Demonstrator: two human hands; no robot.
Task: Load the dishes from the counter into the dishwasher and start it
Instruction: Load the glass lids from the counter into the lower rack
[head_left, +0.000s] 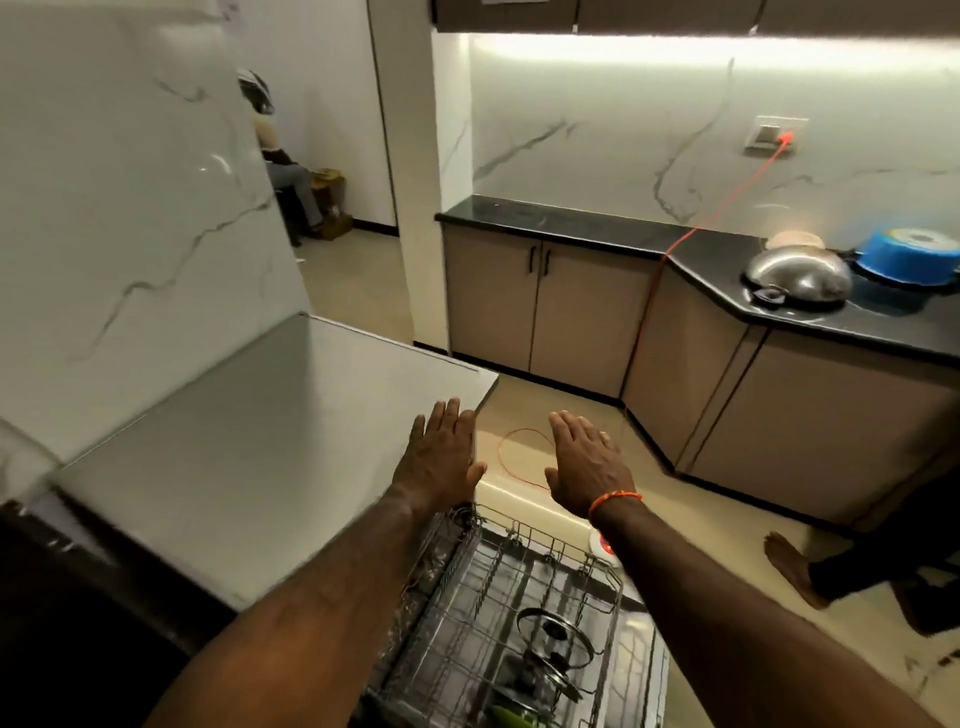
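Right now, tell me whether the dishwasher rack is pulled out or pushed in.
Pulled out. The wire rack sits exposed below both open hands, left hand and right hand, with a glass lid visible inside it.

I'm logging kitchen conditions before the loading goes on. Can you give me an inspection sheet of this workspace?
Surface: grey dishwasher top, bare where visible; black counter along the far wall.
Job's things: steel wok upside down and blue pot on the counter; glass lid and something green in the pulled-out rack.
Clutter: pale round item behind the wok, unclear.
Hands: left hand and right hand flat, fingers straight, no grip on anything.
Cables: orange cable from wall socket over the counter edge, looping on the floor.
Surroundings: another person's bare foot at right; a seated person in the far room.
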